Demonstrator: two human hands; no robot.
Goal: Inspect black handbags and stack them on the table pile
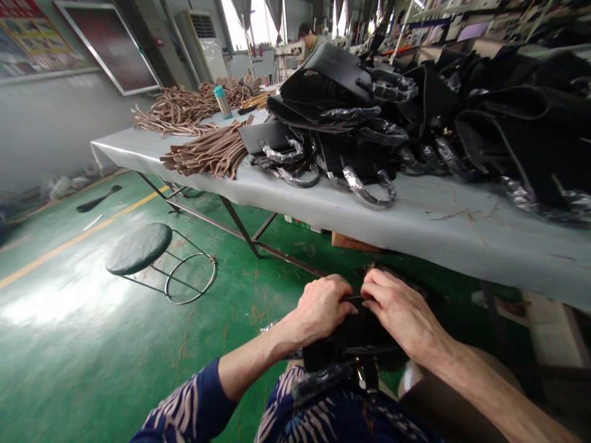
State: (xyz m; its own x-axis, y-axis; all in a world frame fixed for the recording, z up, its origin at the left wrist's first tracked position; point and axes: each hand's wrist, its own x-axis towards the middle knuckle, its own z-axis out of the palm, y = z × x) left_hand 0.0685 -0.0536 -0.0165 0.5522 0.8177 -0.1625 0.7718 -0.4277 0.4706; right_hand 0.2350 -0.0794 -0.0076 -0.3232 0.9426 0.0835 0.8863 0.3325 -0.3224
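Note:
A black handbag (364,332) rests on my lap, with metal hardware on its front and a plastic-wrapped handle (323,381) hanging toward me. My left hand (325,307) is closed on the bag's upper edge, thumb toward me. Close beside it, my right hand (392,304) pinches the same edge, its fingertips a short gap from the left ones. What exactly lies between the fingertips is partly hidden. Straight ahead on the table, more black bags (332,92) lie piled up, their handles wrapped in clear plastic.
The long table (438,215) has a grey cover and metal legs. On it lie bundles of brown strips (210,151) and a teal-capped bottle (222,101). A round stool (141,249) lies tipped on the green floor at left. Under the table is a cardboard box (355,241).

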